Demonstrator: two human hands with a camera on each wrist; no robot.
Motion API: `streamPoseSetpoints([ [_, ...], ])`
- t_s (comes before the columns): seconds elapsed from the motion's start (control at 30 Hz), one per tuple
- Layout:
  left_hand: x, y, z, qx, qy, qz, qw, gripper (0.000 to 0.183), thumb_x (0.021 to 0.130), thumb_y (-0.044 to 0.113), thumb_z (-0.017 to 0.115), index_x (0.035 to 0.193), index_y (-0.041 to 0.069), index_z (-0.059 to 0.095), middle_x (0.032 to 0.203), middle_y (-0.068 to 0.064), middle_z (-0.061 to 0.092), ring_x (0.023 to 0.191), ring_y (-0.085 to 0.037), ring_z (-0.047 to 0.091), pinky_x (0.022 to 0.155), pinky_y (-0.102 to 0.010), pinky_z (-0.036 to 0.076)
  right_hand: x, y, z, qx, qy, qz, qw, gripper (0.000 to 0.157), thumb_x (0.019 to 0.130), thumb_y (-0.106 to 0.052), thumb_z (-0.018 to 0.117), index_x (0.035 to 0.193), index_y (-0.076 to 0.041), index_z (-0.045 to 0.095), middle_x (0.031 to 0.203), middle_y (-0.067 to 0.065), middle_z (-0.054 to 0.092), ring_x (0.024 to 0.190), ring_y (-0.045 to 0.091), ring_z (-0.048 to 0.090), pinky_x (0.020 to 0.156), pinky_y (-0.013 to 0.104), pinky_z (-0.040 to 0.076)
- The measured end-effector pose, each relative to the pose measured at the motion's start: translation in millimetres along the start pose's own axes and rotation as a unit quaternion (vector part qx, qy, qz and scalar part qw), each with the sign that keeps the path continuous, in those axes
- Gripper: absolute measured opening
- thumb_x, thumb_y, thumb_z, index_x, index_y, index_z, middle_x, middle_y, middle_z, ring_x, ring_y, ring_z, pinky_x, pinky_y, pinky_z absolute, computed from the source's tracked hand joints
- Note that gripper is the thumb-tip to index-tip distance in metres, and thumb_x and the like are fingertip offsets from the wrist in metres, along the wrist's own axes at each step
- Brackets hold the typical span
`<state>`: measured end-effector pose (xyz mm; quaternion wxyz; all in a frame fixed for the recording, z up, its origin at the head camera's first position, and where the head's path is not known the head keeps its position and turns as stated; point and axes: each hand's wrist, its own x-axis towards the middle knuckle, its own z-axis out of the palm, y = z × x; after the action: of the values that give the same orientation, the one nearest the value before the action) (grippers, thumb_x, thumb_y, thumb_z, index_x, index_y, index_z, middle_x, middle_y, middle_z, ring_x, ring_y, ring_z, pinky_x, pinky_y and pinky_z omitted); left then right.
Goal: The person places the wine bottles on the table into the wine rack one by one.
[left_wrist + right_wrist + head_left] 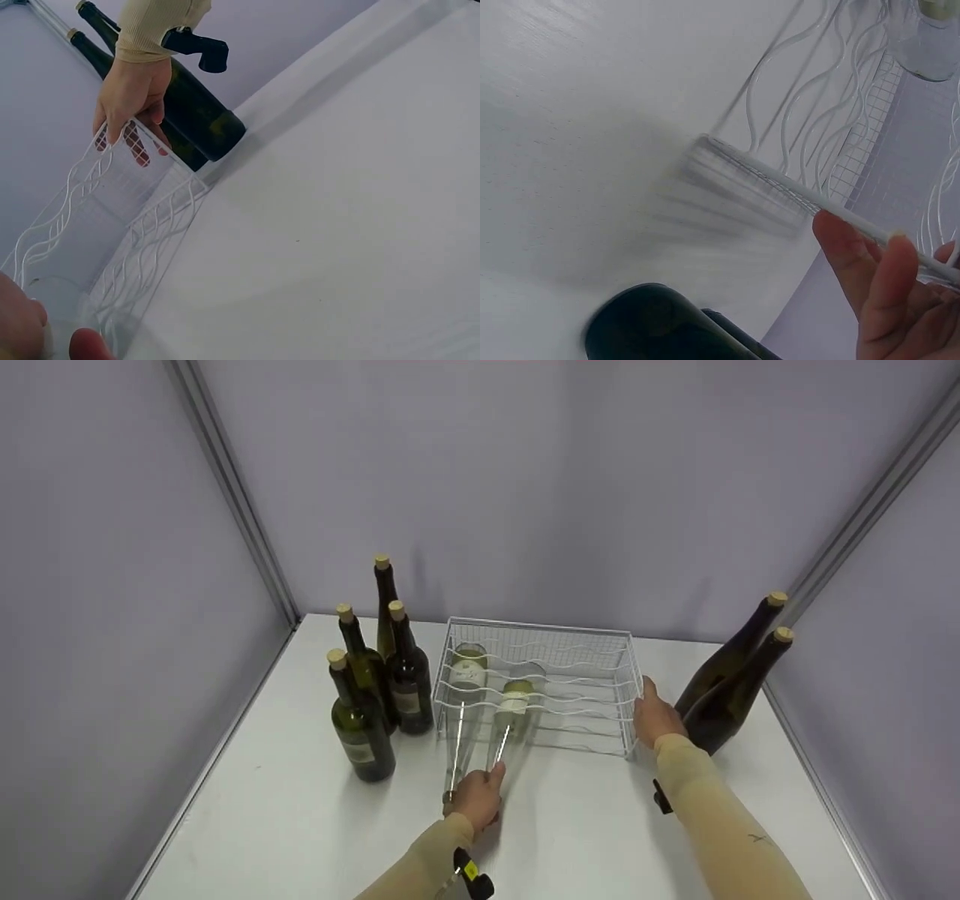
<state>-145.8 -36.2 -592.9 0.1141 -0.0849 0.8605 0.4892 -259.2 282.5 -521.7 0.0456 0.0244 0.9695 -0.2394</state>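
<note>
A white wire bottle rack (555, 628) with wavy bars stands at the middle of the table's back part. Two clear glass bottles lie in it, necks toward the front. My left hand (477, 799) holds the right-hand clear bottle (508, 727) by its neck, beside the neck of the other clear bottle (463, 720). In the left wrist view only parts of that hand's fingers (90, 345) show. My right hand (657, 718) grips the rack's right side. In the right wrist view its thumb and fingers (892, 277) are around the rack's rail (795, 187).
Several dark corked bottles stand left of the rack, the nearest being a green bottle (364, 742). Two dark bottles (724, 705) lean at the right, close to my right forearm. The white table (300, 825) is bounded by grey walls (525, 495) at back and sides.
</note>
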Motion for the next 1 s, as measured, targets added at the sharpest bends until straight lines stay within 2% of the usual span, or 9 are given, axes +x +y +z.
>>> streamPoseSetpoints([
  [0.03,2.3,0.3,1.6,0.002,0.007,-0.002,1.0,0.059,0.097,0.06,0.035,0.096,0.011,0.066,0.07,0.0,0.062,0.067,-0.016,0.058,0.086,-0.055,0.034,0,0,0.0,0.002,-0.003,0.004,1.0,0.054,0.106,-0.021,0.027,0.153,-0.007,0.004,0.134,0.031,0.048,0.116,0.045,0.053,0.096,0.059,0.039],
  [0.1,6.3,0.0,4.6,-0.018,0.01,-0.001,0.9998,0.058,0.099,0.056,0.035,0.096,0.007,0.065,0.066,-0.001,0.061,0.064,-0.016,0.057,0.081,-0.048,0.041,1,0,0.5,0.003,-0.006,0.008,1.0,0.054,0.106,-0.021,0.026,0.153,-0.007,0.003,0.136,0.031,0.046,0.119,0.046,0.05,0.098,0.059,0.037],
  [0.2,11.9,-1.5,9.5,-0.064,0.012,-0.002,0.9979,0.055,0.101,0.051,0.036,0.097,0.002,0.062,0.061,-0.002,0.059,0.052,-0.015,0.054,0.057,-0.033,0.046,1,0,1.1,0.001,-0.005,0.004,1.0,0.055,0.106,-0.02,0.027,0.152,-0.005,0.002,0.135,0.032,0.046,0.119,0.046,0.05,0.099,0.059,0.037],
  [0.27,15.2,-1.7,12.3,-0.099,0.006,-0.006,0.9951,0.052,0.102,0.048,0.036,0.095,0.001,0.059,0.053,-0.002,0.055,0.042,-0.014,0.049,0.045,-0.028,0.042,1,0,1.4,0.0,-0.002,0.002,1.0,0.055,0.105,-0.019,0.027,0.152,-0.004,0.003,0.133,0.032,0.048,0.118,0.047,0.051,0.099,0.058,0.038],
  [0.3,17.2,-1.6,14.2,-0.105,0.011,-0.009,0.9944,0.051,0.102,0.048,0.037,0.093,0.002,0.058,0.052,-0.002,0.055,0.041,-0.013,0.048,0.043,-0.028,0.04,1,0,1.2,0.001,-0.001,0.001,1.0,0.055,0.105,-0.019,0.028,0.152,-0.005,0.003,0.131,0.033,0.049,0.116,0.046,0.052,0.097,0.058,0.039],
  [0.53,30.7,0.1,27.9,-0.142,0.028,-0.017,0.9893,0.044,0.102,0.045,0.04,0.082,0.007,0.054,0.054,-0.002,0.054,0.04,-0.012,0.048,0.041,-0.026,0.04,1,0,1.2,0.0,0.003,0.004,1.0,0.055,0.105,-0.019,0.029,0.152,-0.007,0.005,0.127,0.032,0.053,0.112,0.045,0.055,0.094,0.059,0.041],
  [0.7,35.9,3.1,34.2,-0.198,0.013,-0.047,0.979,0.044,0.101,0.044,0.041,0.097,0.002,0.055,0.064,-0.003,0.055,0.046,-0.013,0.051,0.042,-0.026,0.041,0,1,1.7,0.0,0.008,-0.002,1.0,0.054,0.105,-0.018,0.03,0.152,-0.005,0.006,0.128,0.032,0.052,0.113,0.045,0.055,0.095,0.059,0.04],
  [0.83,39.5,5.4,36.0,-0.206,0.005,-0.051,0.9773,0.051,0.101,0.045,0.04,0.112,-0.003,0.055,0.066,-0.007,0.059,0.046,-0.014,0.053,0.041,-0.026,0.041,0,1,1.5,-0.003,0.009,-0.006,1.0,0.053,0.105,-0.018,0.029,0.152,-0.006,0.006,0.126,0.032,0.054,0.108,0.045,0.058,0.091,0.057,0.043],
  [1.0,41.3,6.2,37.5,-0.215,-0.008,-0.06,0.9747,0.053,0.101,0.046,0.039,0.117,-0.003,0.054,0.065,-0.005,0.058,0.047,-0.013,0.054,0.041,-0.025,0.041,1,1,1.7,-0.002,0.008,0.001,1.0,0.054,0.105,-0.02,0.028,0.152,-0.007,0.006,0.129,0.031,0.052,0.11,0.045,0.057,0.092,0.057,0.043],
])
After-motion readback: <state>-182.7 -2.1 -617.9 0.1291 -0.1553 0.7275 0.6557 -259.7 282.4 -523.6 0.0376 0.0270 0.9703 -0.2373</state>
